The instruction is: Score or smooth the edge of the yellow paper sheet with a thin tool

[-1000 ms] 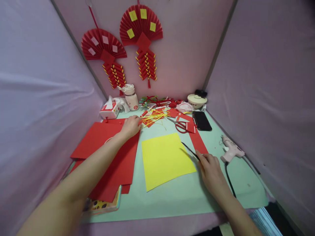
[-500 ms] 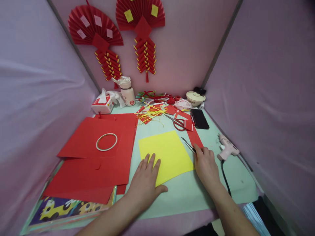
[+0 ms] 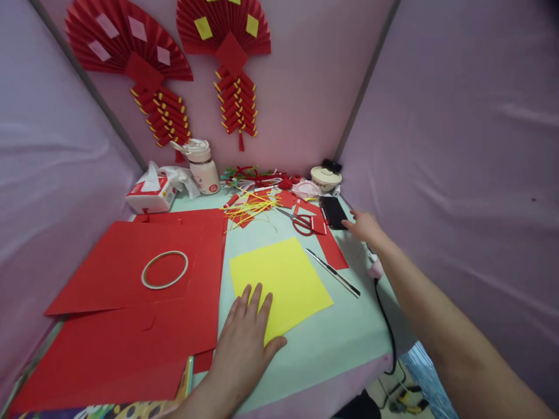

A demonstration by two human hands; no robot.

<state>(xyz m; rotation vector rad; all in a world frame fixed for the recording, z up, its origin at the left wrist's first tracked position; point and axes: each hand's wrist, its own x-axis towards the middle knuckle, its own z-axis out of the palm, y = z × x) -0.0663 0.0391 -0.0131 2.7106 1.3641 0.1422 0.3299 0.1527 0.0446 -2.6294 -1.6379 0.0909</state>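
My left hand (image 3: 247,326) lies flat with fingers spread on the lower left part of a yellow paper square (image 3: 283,279). At the right side of the table, my right hand (image 3: 365,227) is stretched out beside a black phone (image 3: 333,213). Its thumb and a finger are apart at the phone's right edge, and the phone lies flat. To the right of the yellow paper rests a slim craft knife (image 3: 334,272), its pointed tip facing away to the left. Behind it are red-handled scissors (image 3: 302,224) and a red paper strip (image 3: 332,249).
Red paper sheets (image 3: 109,349) cover the left side, with a tape ring (image 3: 165,270) on top. Yellow strips (image 3: 248,209), a tissue box (image 3: 152,195), a bottle (image 3: 204,171) and a lidded bowl (image 3: 325,178) stand behind. My right arm partly hides a glue gun (image 3: 374,269).
My right hand has moved from the craft knife's rear end up and right to the phone, leaving the knife lying on the table. My left hand stays on the yellow paper. The view has shifted.
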